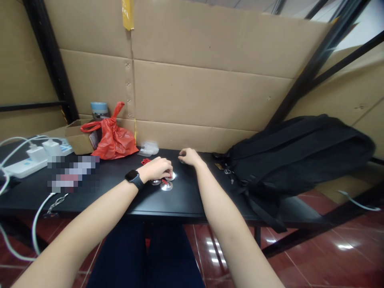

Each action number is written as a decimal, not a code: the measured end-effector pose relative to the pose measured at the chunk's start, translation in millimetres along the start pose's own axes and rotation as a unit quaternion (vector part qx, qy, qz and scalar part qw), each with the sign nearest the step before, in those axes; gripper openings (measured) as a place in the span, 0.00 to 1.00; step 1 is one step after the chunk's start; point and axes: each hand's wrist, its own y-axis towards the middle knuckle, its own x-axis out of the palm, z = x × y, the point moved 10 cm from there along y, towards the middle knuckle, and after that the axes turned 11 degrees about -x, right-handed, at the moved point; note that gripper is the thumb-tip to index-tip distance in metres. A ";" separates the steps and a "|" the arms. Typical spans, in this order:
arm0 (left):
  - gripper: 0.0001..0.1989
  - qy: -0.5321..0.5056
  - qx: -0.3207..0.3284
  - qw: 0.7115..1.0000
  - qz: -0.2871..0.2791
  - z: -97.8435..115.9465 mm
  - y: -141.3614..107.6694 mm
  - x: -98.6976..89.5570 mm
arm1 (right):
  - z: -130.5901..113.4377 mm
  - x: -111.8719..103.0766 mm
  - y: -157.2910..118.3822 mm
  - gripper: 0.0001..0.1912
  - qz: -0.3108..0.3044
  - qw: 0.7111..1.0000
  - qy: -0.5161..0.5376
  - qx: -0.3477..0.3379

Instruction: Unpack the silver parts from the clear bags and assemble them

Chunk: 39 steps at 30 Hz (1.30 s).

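Observation:
Several shiny round discs with red marks lie on the black table; one disc [166, 185] is nearest the front edge. My left hand [158, 168], with a black watch on its wrist, has its fingers pinched together at another disc [172, 176] at the right of the group. A small red cord [145, 161] lies just behind that hand. Farther right, my right hand [189, 156] rests near the back of the table with its fingers curled down; a small dark thing shows under its fingertips, too small to make out.
A red plastic bag [115, 138], a cardboard box [79, 138] and a clear plastic item [149, 149] stand at the back left. White chargers sit on a power strip [27, 166] at far left. A black backpack [300, 156] fills the right side. Cardboard [195, 92] walls the back.

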 end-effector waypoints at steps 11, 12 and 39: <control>0.05 -0.068 -0.040 0.996 0.034 -14.9 -2.8 -12.9 | -51.5 -14.2 0.7 0.07 0.036 0.986 0.134 -0.095; 0.05 -0.097 -0.054 0.993 0.044 -20.3 -3.2 -17.2 | -56.0 -11.9 -0.5 0.07 0.024 0.979 0.175 -0.098; 0.10 -0.121 -0.137 0.983 0.002 -79.0 -21.1 -32.4 | -111.2 34.1 -7.0 0.09 -0.102 0.960 0.167 -0.198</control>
